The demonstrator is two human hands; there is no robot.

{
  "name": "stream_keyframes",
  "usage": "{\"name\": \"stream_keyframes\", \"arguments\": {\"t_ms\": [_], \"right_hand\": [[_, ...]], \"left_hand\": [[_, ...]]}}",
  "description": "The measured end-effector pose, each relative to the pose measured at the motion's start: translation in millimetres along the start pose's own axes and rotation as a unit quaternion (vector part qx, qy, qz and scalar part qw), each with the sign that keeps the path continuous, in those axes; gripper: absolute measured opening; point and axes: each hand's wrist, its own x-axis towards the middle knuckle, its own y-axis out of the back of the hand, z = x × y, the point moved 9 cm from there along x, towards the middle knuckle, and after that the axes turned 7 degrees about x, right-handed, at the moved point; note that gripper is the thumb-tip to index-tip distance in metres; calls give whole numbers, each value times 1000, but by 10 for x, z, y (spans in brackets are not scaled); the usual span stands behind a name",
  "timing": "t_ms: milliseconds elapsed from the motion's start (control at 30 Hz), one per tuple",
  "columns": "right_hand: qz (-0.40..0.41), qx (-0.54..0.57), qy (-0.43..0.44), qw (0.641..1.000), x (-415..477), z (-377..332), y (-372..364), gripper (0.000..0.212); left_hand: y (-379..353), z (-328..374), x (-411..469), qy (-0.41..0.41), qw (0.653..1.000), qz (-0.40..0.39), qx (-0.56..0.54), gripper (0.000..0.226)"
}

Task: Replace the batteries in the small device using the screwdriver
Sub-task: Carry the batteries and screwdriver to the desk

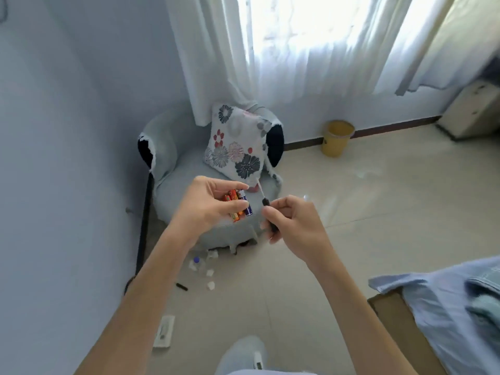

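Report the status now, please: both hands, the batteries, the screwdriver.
Left hand shut on batteries, orange and blue. Right hand shut on screwdriver, tip pointing up and away. Small device not seen. Nothing between the hands.

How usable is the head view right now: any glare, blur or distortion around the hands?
Head view: the curtained window is blown out to white; wall and floor lines bow from wide-angle distortion; the left hand with orange and blue batteries and the right hand on the black-handled screwdriver are evenly lit, slightly soft.
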Motion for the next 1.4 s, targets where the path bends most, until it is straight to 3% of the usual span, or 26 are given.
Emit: {"name": "stream_keyframes", "arguments": {"t_ms": [233, 600, 700, 1033, 1400], "right_hand": [[183, 21, 19, 983, 847, -315, 1572, 8], [401, 44, 29, 914, 2048, -887, 3763, 8], [416, 43, 33, 908, 2209, -941, 4123, 8], [498, 51, 32, 865, 3040, -988, 6782, 9], [537, 69, 18, 841, 3873, -1241, 8944, 9]], "left_hand": [[-1223, 900, 1676, -65, 988, -139, 22, 35], [-3244, 2387, 3838, -135, 936, -324, 33, 33], [-3636, 2594, 4117, -132, 928, -349, 8, 34], [-6085, 3786, 5497, -165, 895, -414, 33, 32], [-7960, 4953, 6679, -174, 868, -464, -17, 29]]}}
